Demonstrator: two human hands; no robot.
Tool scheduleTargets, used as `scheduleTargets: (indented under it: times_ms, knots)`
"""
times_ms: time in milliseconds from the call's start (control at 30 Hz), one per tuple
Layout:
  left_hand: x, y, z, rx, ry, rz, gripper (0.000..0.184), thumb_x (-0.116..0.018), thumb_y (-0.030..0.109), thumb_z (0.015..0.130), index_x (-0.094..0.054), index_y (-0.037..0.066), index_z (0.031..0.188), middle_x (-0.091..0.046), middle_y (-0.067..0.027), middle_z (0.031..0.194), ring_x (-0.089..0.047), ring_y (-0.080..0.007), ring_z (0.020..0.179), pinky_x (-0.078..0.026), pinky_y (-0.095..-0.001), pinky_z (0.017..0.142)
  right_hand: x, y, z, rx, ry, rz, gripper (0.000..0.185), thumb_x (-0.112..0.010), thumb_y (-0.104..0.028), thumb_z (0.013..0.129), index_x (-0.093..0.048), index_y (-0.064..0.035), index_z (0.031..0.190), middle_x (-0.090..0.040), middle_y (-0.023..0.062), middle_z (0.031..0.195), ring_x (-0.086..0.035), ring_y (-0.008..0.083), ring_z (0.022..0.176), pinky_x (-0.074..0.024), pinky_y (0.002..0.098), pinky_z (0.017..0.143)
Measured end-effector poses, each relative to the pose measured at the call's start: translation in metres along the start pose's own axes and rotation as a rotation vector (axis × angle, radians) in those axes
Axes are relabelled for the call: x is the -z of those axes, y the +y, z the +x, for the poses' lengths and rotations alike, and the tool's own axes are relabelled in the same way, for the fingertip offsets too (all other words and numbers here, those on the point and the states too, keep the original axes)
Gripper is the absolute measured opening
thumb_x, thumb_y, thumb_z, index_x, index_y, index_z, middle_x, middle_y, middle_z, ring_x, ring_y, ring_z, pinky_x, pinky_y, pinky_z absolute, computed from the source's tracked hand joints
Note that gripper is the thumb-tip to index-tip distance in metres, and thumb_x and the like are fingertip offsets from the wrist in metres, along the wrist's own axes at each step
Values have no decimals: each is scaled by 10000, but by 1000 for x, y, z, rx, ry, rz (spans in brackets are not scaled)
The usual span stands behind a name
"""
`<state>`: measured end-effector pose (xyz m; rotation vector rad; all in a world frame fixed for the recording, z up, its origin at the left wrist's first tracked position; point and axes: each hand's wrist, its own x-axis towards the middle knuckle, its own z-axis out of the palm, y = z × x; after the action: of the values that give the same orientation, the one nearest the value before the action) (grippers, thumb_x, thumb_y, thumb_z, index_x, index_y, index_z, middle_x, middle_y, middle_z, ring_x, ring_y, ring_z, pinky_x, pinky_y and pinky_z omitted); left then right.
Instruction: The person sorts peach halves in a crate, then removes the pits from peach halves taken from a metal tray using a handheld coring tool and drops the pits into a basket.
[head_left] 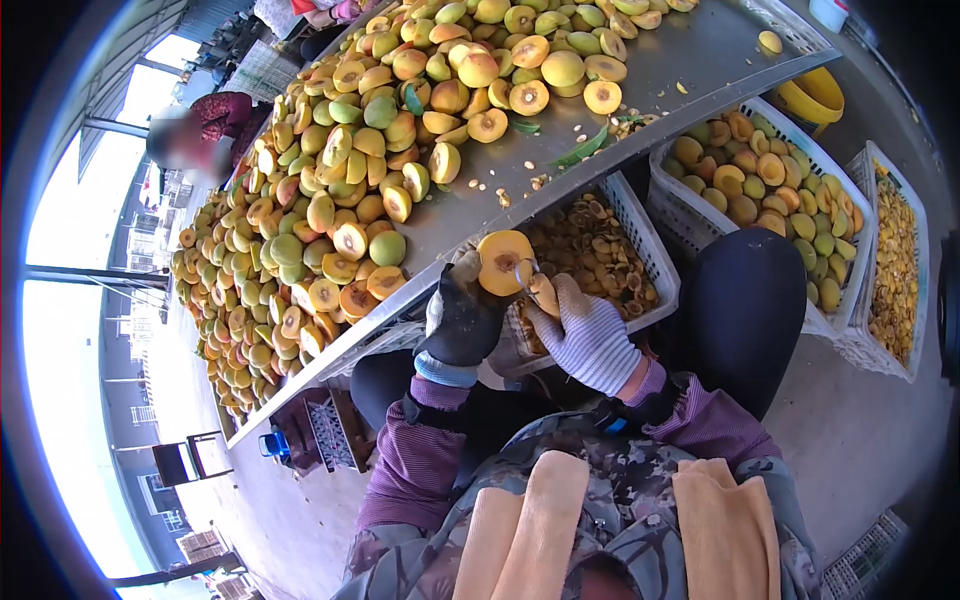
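My left hand, in a dark glove, grips a halved peach with its yellow cut face turned up toward me. In my right hand, gloved in striped white cloth, is a pitting tool with a thick light-brown handle and a small curved metal end. That metal end touches the cut face near its reddish centre; whether a pit is still inside I cannot tell. Both hands are just off the metal table's near edge. Below them stands a crate holding brown pits and scraps.
Halved peaches are heaped across the table, with leaves and loose kernels near its edge. To the right are a crate of peach halves, a crate of yellowish pieces and a yellow bucket. Another person sits across the table.
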<state>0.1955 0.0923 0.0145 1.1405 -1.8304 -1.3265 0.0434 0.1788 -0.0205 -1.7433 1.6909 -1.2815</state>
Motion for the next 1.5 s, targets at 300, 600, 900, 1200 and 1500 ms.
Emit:
scheduleTargets:
  times_ms: [300,600,900,1200,1500]
  knots:
    - [-10,6,-9,53,116,-207,458,-469,439,966,-562,54,1196,-642,-85,1057,-635,-190,926,-509,-291,772,4,-4,0,51,-149,-172,328,-640,-262,862,-509,-6,1018,-631,148,640,-648,334,572,-514,426,501]
    - [-23,15,-1,252,195,-340,775,-255,691,944,-625,26,1090,-669,-76,933,-641,-156,815,-488,-232,671,7,-6,0,-14,-218,-176,290,-594,-285,885,-559,-19,996,-651,149,707,-658,344,644,-529,448,547]
    - [-18,2,-4,-1,219,-106,726,-293,609,984,-657,-20,982,-679,-105,885,-651,-171,793,-527,-277,725,5,-2,0,20,-242,-184,326,-642,-219,860,-466,-3,1030,-633,154,663,-655,354,602,-517,443,512]
    - [-1,-7,-8,-2,88,4,620,-423,553,971,-624,-27,1060,-668,-112,950,-630,-155,849,-513,-291,771,0,-3,-2,-114,-435,66,254,-586,-200,891,-482,-5,1017,-630,241,823,-634,440,776,-524,488,657]
    - [-30,-17,-6,-64,239,-372,577,-485,489,954,-493,-10,1245,-614,-126,1115,-615,-199,997,-499,-338,890,-7,3,8,-120,-229,315,258,-603,-197,897,-487,-3,1022,-630,225,787,-633,432,740,-519,470,639]
